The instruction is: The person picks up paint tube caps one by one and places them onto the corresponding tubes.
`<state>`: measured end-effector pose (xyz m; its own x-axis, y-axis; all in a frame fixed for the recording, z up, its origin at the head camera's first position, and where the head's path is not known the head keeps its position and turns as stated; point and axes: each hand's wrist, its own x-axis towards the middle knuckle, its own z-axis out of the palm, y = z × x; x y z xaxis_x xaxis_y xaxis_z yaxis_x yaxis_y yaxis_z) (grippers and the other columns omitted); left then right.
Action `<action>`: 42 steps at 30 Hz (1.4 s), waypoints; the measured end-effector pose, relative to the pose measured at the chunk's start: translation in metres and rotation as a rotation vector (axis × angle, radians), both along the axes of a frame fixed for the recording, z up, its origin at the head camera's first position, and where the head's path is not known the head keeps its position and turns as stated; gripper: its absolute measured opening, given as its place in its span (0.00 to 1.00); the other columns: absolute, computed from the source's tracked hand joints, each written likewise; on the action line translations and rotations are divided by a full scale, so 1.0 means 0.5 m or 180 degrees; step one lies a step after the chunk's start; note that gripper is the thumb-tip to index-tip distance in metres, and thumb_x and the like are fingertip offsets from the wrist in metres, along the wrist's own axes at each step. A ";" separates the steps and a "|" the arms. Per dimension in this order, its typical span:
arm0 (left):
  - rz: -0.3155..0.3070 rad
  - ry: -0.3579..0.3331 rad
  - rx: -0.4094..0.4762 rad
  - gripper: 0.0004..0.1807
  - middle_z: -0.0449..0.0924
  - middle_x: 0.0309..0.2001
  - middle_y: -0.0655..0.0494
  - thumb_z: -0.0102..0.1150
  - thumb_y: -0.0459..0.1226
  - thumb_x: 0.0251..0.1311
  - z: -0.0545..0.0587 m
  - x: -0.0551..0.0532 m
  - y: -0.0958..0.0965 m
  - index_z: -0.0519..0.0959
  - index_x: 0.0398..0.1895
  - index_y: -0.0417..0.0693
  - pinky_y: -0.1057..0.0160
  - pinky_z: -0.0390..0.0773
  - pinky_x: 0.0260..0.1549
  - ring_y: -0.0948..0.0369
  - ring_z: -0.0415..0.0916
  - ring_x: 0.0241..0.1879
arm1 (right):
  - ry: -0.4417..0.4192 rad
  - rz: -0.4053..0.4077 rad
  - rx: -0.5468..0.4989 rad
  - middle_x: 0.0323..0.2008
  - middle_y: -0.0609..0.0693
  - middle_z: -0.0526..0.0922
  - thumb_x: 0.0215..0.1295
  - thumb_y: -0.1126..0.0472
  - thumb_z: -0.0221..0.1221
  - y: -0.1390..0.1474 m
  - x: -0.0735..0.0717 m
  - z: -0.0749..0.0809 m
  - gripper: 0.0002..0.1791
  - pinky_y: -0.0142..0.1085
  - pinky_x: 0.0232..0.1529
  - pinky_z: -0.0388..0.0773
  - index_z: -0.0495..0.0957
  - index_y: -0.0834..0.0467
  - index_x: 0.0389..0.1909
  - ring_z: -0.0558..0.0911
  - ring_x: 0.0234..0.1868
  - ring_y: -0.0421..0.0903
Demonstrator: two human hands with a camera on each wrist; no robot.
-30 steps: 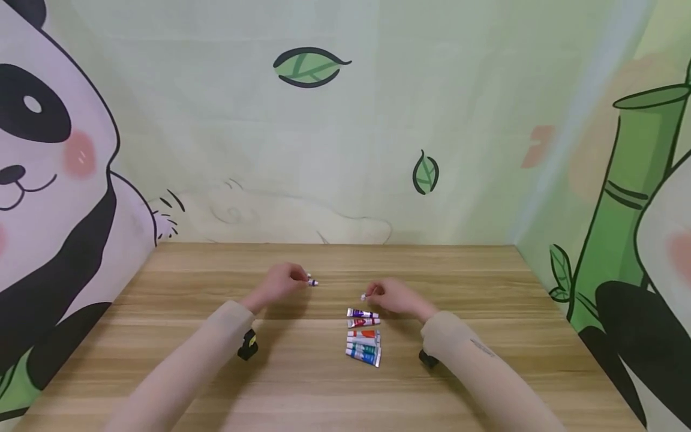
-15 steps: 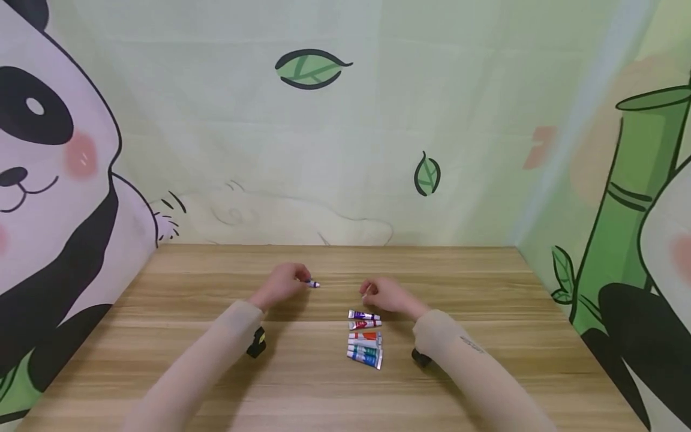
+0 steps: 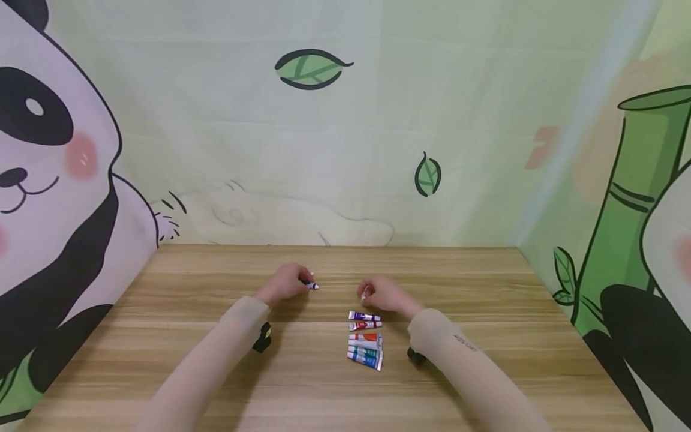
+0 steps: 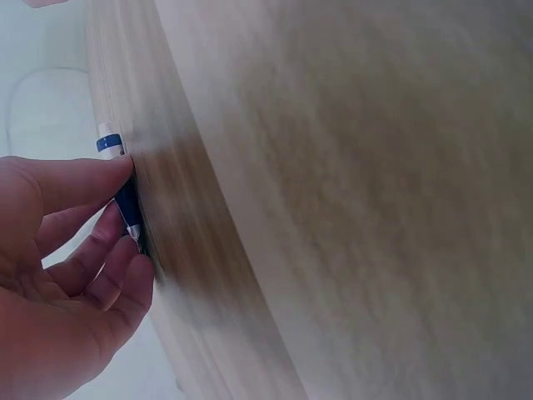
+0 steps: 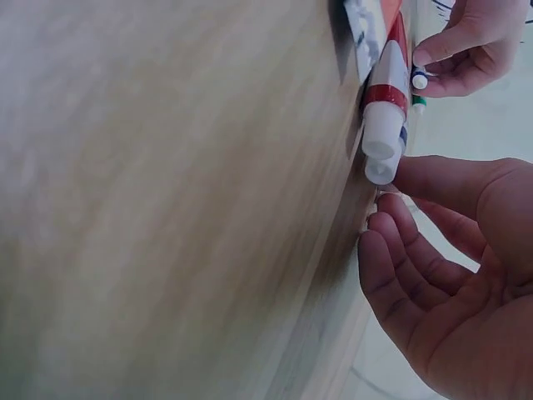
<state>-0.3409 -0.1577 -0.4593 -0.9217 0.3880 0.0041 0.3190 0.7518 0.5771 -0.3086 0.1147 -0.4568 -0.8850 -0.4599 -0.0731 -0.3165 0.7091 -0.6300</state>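
My left hand pinches a dark blue paint tube with a white cap, at the left of the table. Beside it, a second tube with a green band shows its white cap under that hand in the right wrist view. Further right, my right hand pinches a small white-ended thing, mostly hidden by the fingers. Just in front of that hand lie a purple paint tube and a red paint tube, caps to the right.
Nearer on the table lie an orange paint tube, a green paint tube and a blue paint tube, close together. The wooden table ends at a printed cloth backdrop.
My right hand has moved slightly left, and its fingers now cover more of the small white-ended thing. My left forearm has shifted a little right; the blue tube's tip points slightly lower.
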 end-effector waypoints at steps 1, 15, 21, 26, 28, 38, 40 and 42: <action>-0.0009 -0.0011 -0.0005 0.06 0.85 0.39 0.47 0.66 0.25 0.57 0.001 0.001 -0.001 0.84 0.38 0.35 0.53 0.77 0.48 0.54 0.78 0.41 | -0.0003 -0.0007 0.0003 0.30 0.48 0.78 0.64 0.69 0.65 0.000 0.001 0.001 0.06 0.36 0.36 0.74 0.82 0.60 0.41 0.76 0.33 0.44; -0.0004 -0.0196 0.0098 0.06 0.83 0.36 0.52 0.69 0.29 0.58 -0.009 0.011 -0.031 0.83 0.38 0.37 0.59 0.77 0.42 0.59 0.75 0.36 | -0.0011 -0.0041 0.0030 0.29 0.47 0.80 0.63 0.70 0.66 -0.003 0.005 0.003 0.04 0.37 0.40 0.77 0.82 0.60 0.36 0.77 0.33 0.43; -0.0040 -0.0085 0.0097 0.06 0.83 0.36 0.52 0.68 0.29 0.59 -0.008 0.018 -0.036 0.83 0.37 0.37 0.58 0.77 0.43 0.58 0.76 0.36 | -0.0017 -0.0041 0.0019 0.29 0.47 0.80 0.63 0.69 0.65 0.000 0.007 0.002 0.03 0.37 0.39 0.77 0.82 0.60 0.36 0.78 0.32 0.43; 0.0029 -0.0166 0.0331 0.06 0.82 0.37 0.51 0.66 0.30 0.61 -0.001 0.023 -0.039 0.82 0.39 0.37 0.59 0.76 0.41 0.57 0.76 0.39 | 0.0012 -0.0056 -0.0013 0.31 0.48 0.81 0.63 0.69 0.65 0.007 0.009 0.005 0.03 0.36 0.38 0.78 0.82 0.61 0.37 0.78 0.33 0.43; 0.0083 -0.0201 0.0455 0.06 0.82 0.38 0.50 0.63 0.31 0.63 0.006 0.022 -0.041 0.82 0.41 0.36 0.60 0.75 0.39 0.57 0.75 0.39 | 0.0018 -0.0095 -0.0055 0.31 0.49 0.81 0.63 0.69 0.64 0.012 0.011 0.011 0.04 0.36 0.37 0.78 0.82 0.62 0.38 0.78 0.33 0.44; 0.0084 -0.0366 0.1077 0.15 0.80 0.48 0.41 0.56 0.36 0.72 0.070 0.012 -0.054 0.78 0.53 0.34 0.46 0.77 0.49 0.45 0.75 0.47 | 0.0192 -0.0163 -0.0167 0.34 0.52 0.83 0.68 0.67 0.62 0.036 -0.001 0.054 0.05 0.37 0.37 0.78 0.82 0.66 0.41 0.79 0.34 0.45; 0.0032 -0.0309 0.1155 0.16 0.80 0.50 0.40 0.55 0.36 0.73 0.088 0.012 -0.055 0.78 0.54 0.32 0.44 0.76 0.50 0.46 0.75 0.48 | 0.0171 -0.0167 -0.0199 0.35 0.52 0.83 0.69 0.66 0.61 0.042 -0.005 0.066 0.07 0.37 0.37 0.77 0.82 0.66 0.42 0.79 0.35 0.45; 0.0028 -0.0255 0.1218 0.16 0.81 0.50 0.40 0.55 0.36 0.73 0.110 0.015 -0.055 0.78 0.55 0.32 0.44 0.77 0.51 0.49 0.77 0.47 | 0.0199 -0.0165 -0.0229 0.35 0.52 0.83 0.69 0.66 0.61 0.048 -0.009 0.080 0.08 0.37 0.37 0.78 0.82 0.66 0.44 0.79 0.35 0.45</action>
<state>-0.3334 -0.1852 -0.4045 -0.9282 0.3644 0.0747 0.2560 0.4799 0.8391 -0.3129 0.1389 -0.4166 -0.9094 -0.4156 0.0145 -0.3209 0.6792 -0.6601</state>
